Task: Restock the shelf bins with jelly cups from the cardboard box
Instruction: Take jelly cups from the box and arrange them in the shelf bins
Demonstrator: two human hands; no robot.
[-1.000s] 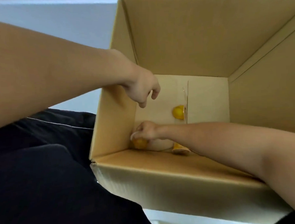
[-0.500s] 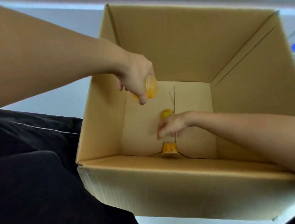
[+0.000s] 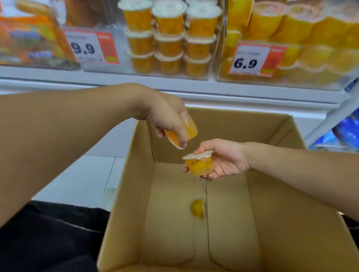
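Left hand (image 3: 167, 122) grips a tilted orange jelly cup (image 3: 181, 132); right hand (image 3: 220, 159) holds an upright foil-lidded one (image 3: 199, 162), both over the brown cardboard box (image 3: 291, 223). The tilted cup, seemingly held only at the fingertips, may slip.

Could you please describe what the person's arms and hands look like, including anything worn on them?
Both forearms are bare, with no sleeves in view. The left hand and right hand wear no gloves, and no rings, watch or bracelet show at either wrist.
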